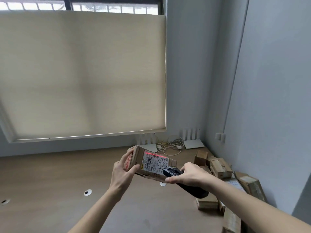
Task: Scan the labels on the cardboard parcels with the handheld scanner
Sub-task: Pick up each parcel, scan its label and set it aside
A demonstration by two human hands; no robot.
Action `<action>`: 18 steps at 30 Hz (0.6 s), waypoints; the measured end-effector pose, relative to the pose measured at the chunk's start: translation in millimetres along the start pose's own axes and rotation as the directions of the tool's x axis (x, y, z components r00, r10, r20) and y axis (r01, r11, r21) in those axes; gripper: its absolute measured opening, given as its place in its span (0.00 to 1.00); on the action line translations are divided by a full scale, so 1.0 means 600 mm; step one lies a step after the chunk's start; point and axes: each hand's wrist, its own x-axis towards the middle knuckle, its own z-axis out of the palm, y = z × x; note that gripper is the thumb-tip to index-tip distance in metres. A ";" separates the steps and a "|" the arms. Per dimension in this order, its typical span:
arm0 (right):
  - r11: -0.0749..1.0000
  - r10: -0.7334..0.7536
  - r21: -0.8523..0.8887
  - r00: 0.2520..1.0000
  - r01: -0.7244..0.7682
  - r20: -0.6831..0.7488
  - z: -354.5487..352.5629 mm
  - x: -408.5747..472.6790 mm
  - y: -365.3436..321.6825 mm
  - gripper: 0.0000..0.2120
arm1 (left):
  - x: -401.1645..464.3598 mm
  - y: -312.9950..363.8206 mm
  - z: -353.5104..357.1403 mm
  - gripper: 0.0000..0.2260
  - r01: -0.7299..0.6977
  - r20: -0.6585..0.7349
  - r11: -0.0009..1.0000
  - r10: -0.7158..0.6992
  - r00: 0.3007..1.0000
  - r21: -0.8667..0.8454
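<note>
My left hand grips the left end of a long cardboard parcel, lifted above the table and tilted. Its white label faces up, with handwriting on it, and a red scan line crosses the label's far edge. My right hand holds the black handheld scanner, its head close to the parcel's near right corner and aimed at the label. The scanner's handle sticks out below my wrist.
Several cardboard parcels lie piled along the right wall on the brown table. Two white routers and tangled cables sit at the back corner. Round cable holes dot the tabletop. A drawn blind covers the window.
</note>
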 end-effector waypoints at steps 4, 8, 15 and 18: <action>1.000 -0.015 -0.005 1.000 0.015 0.000 0.008 -0.010 -0.016 0.37 | -0.012 -0.006 -0.021 0.29 -0.002 -0.017 1.000 0.002 1.000 -0.004; 0.999 -0.018 -0.029 1.000 0.018 -0.005 0.017 -0.023 -0.035 0.38 | -0.023 -0.012 -0.045 0.29 0.003 -0.024 1.000 -0.003 1.000 -0.010; 0.998 -0.031 -0.053 1.000 0.031 0.004 0.036 -0.049 -0.074 0.38 | -0.044 -0.022 -0.090 0.28 -0.005 -0.054 0.999 0.003 0.999 -0.034; 0.999 -0.041 -0.028 0.999 0.042 0.026 0.044 -0.063 -0.093 0.41 | -0.058 -0.027 -0.114 0.28 -0.002 -0.090 1.000 -0.001 0.996 -0.028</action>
